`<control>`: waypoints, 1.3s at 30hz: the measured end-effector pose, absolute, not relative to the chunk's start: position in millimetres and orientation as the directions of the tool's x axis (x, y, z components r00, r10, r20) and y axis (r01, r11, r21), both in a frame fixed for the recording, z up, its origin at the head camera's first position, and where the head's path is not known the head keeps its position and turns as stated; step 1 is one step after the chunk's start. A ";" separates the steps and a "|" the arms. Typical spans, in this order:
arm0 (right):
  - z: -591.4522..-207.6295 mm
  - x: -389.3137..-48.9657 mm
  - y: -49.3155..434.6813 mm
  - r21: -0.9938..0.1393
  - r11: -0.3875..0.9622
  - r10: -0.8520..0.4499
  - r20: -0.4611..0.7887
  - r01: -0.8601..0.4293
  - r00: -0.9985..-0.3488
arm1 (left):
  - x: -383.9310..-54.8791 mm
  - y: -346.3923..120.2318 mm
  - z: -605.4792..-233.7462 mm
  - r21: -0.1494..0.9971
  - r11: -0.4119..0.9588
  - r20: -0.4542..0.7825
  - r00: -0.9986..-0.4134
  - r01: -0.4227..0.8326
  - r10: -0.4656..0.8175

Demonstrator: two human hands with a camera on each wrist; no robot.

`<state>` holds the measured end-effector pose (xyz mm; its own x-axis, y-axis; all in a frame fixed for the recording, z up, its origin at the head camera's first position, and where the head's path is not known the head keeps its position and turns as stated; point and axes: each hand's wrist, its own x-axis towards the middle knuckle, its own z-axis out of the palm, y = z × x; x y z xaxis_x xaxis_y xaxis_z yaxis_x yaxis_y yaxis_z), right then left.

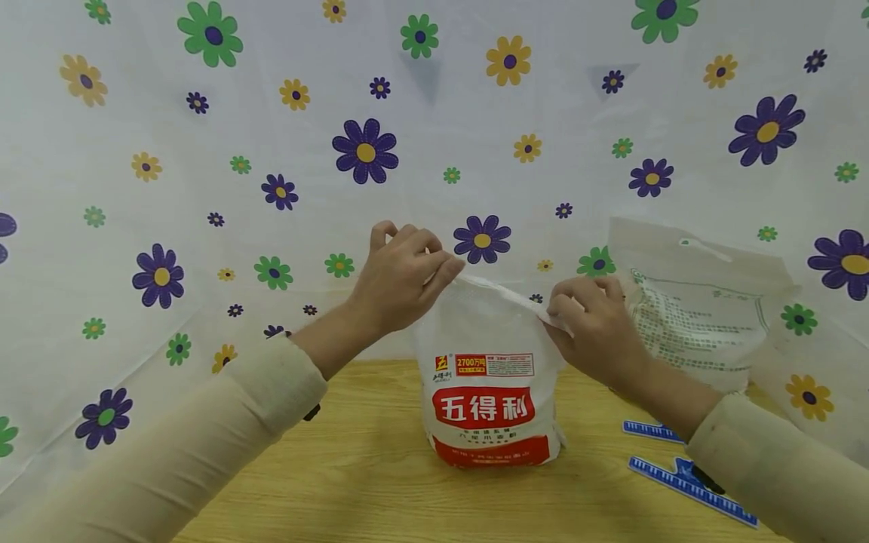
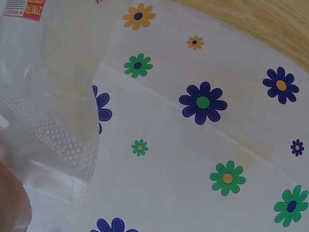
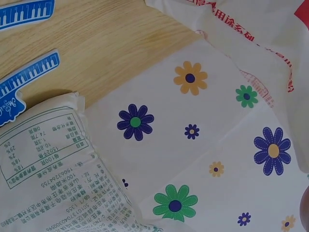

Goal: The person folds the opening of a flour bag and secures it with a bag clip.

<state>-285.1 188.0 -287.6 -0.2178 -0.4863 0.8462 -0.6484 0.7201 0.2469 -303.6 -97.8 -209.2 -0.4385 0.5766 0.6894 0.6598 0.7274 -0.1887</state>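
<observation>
A white flour bag (image 1: 490, 377) with red print stands upright on the wooden table. My left hand (image 1: 407, 275) pinches the left end of its top edge. At the right end of that edge, my right hand (image 1: 594, 324) grips the bag with curled fingers. A narrow white strip (image 1: 505, 292) runs along the top between the hands; whether it is a fold or a separate piece, I cannot tell. In the left wrist view the bag's clear, dotted upper part (image 2: 58, 140) shows, with a bit of the left hand (image 2: 12, 203) at the edge.
Behind my right hand stands another white bag (image 1: 699, 324) with green print. Two blue strips with piano-key patterns, a nearer one (image 1: 692, 490) and a farther one (image 1: 648, 431), lie on the table (image 1: 360, 467) at the right. A flower-patterned sheet (image 1: 434, 98) hangs behind.
</observation>
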 end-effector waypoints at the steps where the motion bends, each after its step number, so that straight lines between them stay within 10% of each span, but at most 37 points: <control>1: -288.0 -284.8 187.6 0.255 0.720 -0.493 0.842 -0.645 -0.218 | -302.7 -97.0 -209.3 -0.186 0.729 0.688 -0.442 0.659 0.575; 9: -293.9 -284.0 185.9 0.279 0.722 -0.528 0.813 -0.633 -0.244 | -299.7 -95.7 -213.8 -0.210 0.733 0.632 -0.482 0.647 0.607; 22: -295.9 -286.5 181.6 0.201 0.697 -0.487 0.837 -0.688 -0.249 | -302.3 -100.6 -217.6 -0.420 0.676 0.584 -0.390 0.606 0.712; 39: -277.5 -293.8 157.5 0.152 0.780 -0.531 0.675 -0.607 -0.512 | -299.5 -92.4 -221.4 -0.554 0.654 0.486 -0.437 0.515 0.756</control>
<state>-293.8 157.5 -277.5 -0.5124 -0.5309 0.6750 -0.6073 0.7797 0.1523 -299.5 -92.4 -221.4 -0.4374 0.7564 0.4863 0.5151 0.6540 -0.5540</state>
